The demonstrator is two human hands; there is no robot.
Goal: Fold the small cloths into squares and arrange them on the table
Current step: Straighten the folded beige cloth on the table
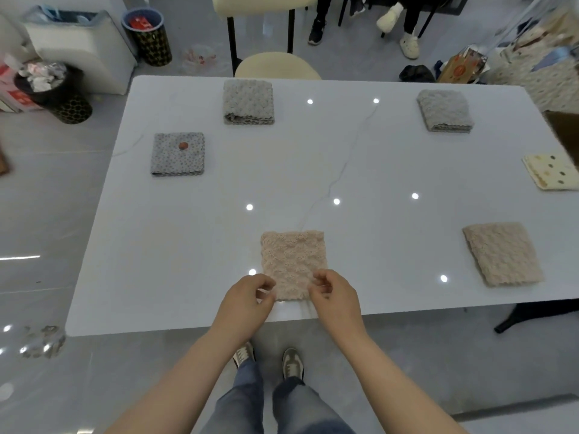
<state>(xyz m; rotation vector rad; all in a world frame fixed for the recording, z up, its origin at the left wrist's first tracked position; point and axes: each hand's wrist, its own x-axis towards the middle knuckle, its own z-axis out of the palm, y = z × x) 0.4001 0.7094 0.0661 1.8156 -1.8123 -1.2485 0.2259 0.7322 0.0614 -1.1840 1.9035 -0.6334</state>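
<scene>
Pink fleece cloth [294, 264] sits folded to a rough square on the white table [188, 277], close to the near edge, in front of me. Left hand [247, 296] pinches its near-left corner, fingers curled on the fabric; right hand [335, 292] does the same at the near-right corner. Both grasping the cloth, not lifting it as far as I can tell.

Step in hand, I'd say: squaring up and setting down this one. Five others already lie folded, well apart: two grey fleece cloths [249, 101] at the far side, w/ the second [445, 111] to the right, a grey dotted cloth [178, 154] at left, a cream spotted cloth [551, 170] at the right edge, another pink cloth [503, 253] near right.

Next move prob needs: tug the near edge straight, check corners line up, let go w/o dragging the top layer.

No readable writing or brands; the orange bag [460, 68] beyond the table has a logo too small to make out.
</scene>
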